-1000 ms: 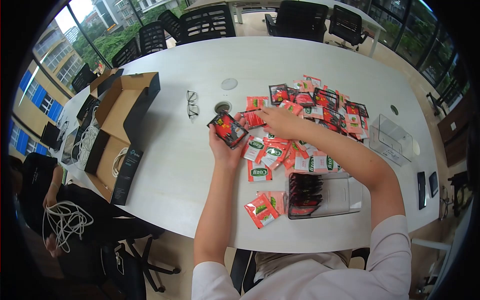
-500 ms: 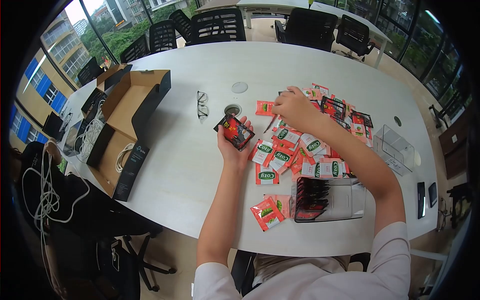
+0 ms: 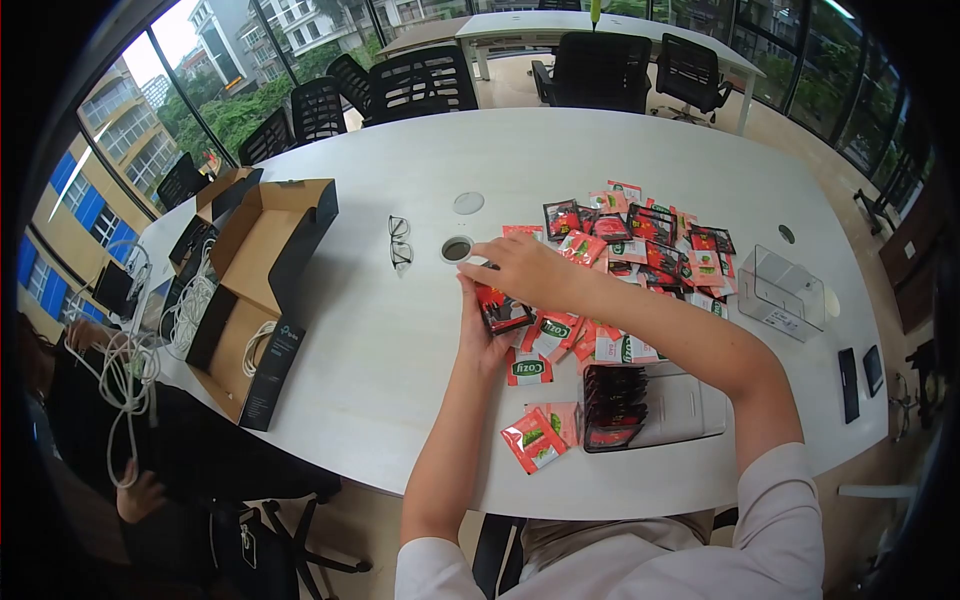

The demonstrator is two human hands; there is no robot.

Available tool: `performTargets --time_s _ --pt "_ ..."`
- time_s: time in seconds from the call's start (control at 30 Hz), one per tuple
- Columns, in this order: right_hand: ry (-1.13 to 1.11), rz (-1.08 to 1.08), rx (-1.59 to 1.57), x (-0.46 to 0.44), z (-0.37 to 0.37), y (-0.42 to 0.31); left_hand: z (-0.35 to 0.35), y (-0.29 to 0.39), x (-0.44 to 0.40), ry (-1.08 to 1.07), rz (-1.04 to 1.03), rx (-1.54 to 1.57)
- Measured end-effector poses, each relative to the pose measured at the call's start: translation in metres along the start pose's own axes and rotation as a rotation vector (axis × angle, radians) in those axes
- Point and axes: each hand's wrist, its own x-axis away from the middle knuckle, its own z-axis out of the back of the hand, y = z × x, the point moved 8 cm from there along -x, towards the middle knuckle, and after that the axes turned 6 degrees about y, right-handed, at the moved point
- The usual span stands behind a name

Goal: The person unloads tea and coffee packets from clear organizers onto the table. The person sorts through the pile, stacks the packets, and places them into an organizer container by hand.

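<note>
My left hand [image 3: 484,342] is closed around black-and-red sachets [image 3: 503,311], held upright above the table left of the pile. Over their top edge, my right hand [image 3: 528,270] curls its fingers, gripping there; its thumb is mostly hidden. Behind my hands spreads a loose pile of red-and-white Cozy sachets [image 3: 580,247] mixed with black-and-red ones [image 3: 652,224]. Nearer me, a clear plastic box [image 3: 690,408] has a row of black sachets [image 3: 612,400] standing along its left side. Two red sachets [image 3: 533,440] lie beside that box.
A second clear box [image 3: 780,295] stands at the right, near two dark phones [image 3: 848,385]. Glasses [image 3: 400,243] lie left of a round table hole [image 3: 457,249]. An open cardboard box [image 3: 262,290] with cables is further left. A person handles white cable [image 3: 130,380].
My right hand has come from the pile leftward to the sachets in my left hand. My left hand now holds them more upright. The person at left has raised the cable.
</note>
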Motion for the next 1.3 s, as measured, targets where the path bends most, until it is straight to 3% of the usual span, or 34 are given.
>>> performTargets --time_s 0.07,0.17,0.3,0.43,0.53,0.6,0.63,0.7,0.77,0.83,1.03,1.07,1.17,1.3 --pt "0.027 -0.098 -0.106 0.002 0.005 0.004 0.005 0.001 -0.003 0.03 -0.01 0.003" --pt "-0.156 -0.154 -0.265 0.007 0.008 -0.001 0.006 -0.005 -0.006 -0.073 0.034 -0.02" --pt "-0.404 -0.185 -0.245 0.012 -0.01 -0.002 -0.002 -0.016 0.0 -0.017 0.056 -0.101" --pt "-0.443 -0.194 -0.422 0.013 -0.02 0.003 0.019 -0.022 -0.011 -0.02 0.112 -0.039" --pt "-0.49 -0.245 -0.478 0.01 -0.018 0.013 0.034 -0.03 -0.023 -0.135 0.272 0.034" --pt "-0.527 -0.336 -0.519 0.01 -0.014 0.023 0.029 -0.032 -0.014 0.029 0.225 -0.095" --pt "-0.428 -0.379 -0.555 0.012 -0.016 0.034 0.02 -0.03 -0.006 0.112 0.2 -0.16" --pt "-0.23 -0.458 -0.628 0.022 -0.026 0.06 0.007 -0.029 -0.002 0.076 0.179 -0.105" --pt "-0.148 -0.695 -0.578 0.031 -0.018 0.096 0.0 -0.027 -0.001 0.036 0.155 -0.055" --pt "-0.149 -0.623 -0.148 0.052 -0.023 0.136 -0.006 -0.024 0.0 -0.014 0.132 -0.018" --pt "-0.381 -0.617 0.092 0.093 -0.04 0.152 -0.011 -0.02 -0.002 -0.121 0.163 0.038" --pt "-0.335 -0.522 0.163 0.091 -0.04 0.146 -0.009 -0.02 -0.004 -0.106 0.148 0.042" --pt "-0.599 -0.498 0.255 0.087 -0.05 0.145 -0.007 -0.018 -0.003 -0.056 0.125 0.034" --pt "-0.469 -0.524 0.177 0.084 -0.035 0.131 -0.011 -0.017 0.001 -0.036 0.13 0.024"
